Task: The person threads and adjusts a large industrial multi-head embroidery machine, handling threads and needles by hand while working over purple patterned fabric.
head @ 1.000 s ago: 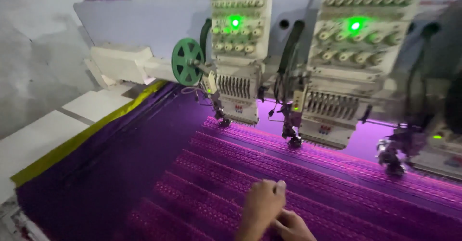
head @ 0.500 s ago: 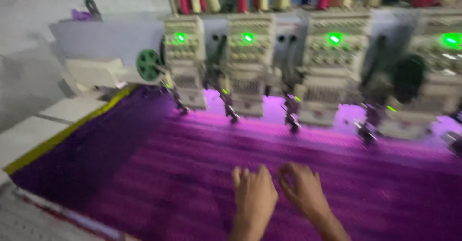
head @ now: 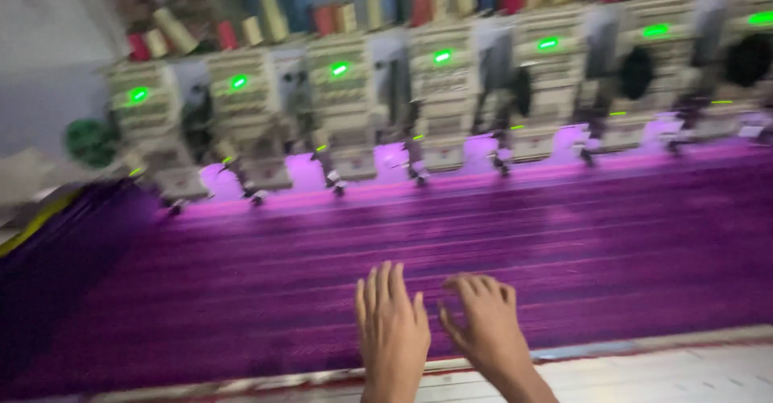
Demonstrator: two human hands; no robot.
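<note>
My left hand [head: 393,330] lies flat with fingers spread on the near edge of a wide purple fabric [head: 483,242] stretched across the machine bed. Just to its right, my right hand [head: 481,322] rests on the same cloth with its fingers apart and slightly curled. Neither hand holds anything. Behind the fabric runs a row of several embroidery heads [head: 439,97] with green lights, their needles over the cloth's far edge. The picture is motion-blurred.
Thread cones [head: 274,18] in cream and red stand on top of the machine. A pale table edge [head: 644,375] borders the fabric in front. A yellow strip [head: 36,222] and a green wheel [head: 90,141] sit at the left end.
The view has swung right and back, so more embroidery heads show. My hands, close together before, have separated and now lie spread flat at the fabric's near edge.
</note>
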